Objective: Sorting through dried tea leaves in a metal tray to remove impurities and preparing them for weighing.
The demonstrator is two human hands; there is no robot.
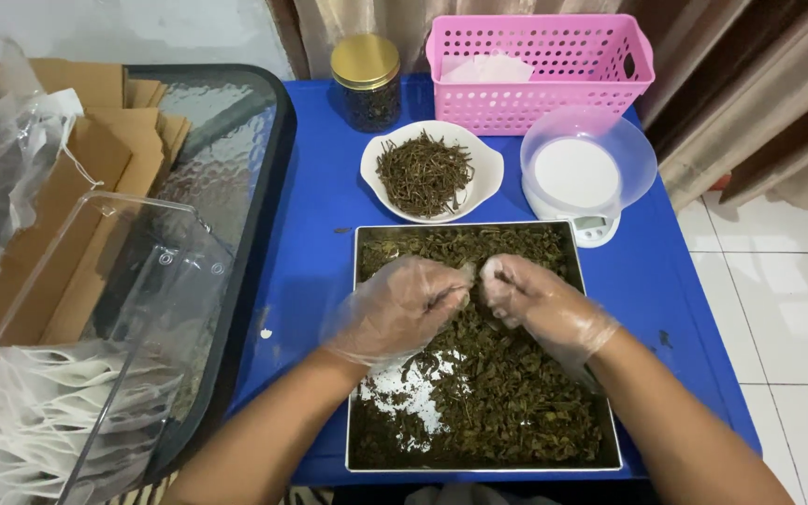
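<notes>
Filling step in hand, by the look of it: left hand in clear plastic glove (pixel 395 309) and right hand in clear plastic glove (pixel 540 304) meet over the far half of the shallow square metal tray of dark green dried leaves (pixel 600 411), fingertips pinched together on a small white pouch (pixel 476 271) — probably a filter bag, too hidden to confirm. Next move likely calls for holding its mouth open and keeping leaves over the tray. Leaves lie loose, thin near the tray's near-left corner. Tray sits at the blue table (pixel 315 252)'s near edge.
</notes>
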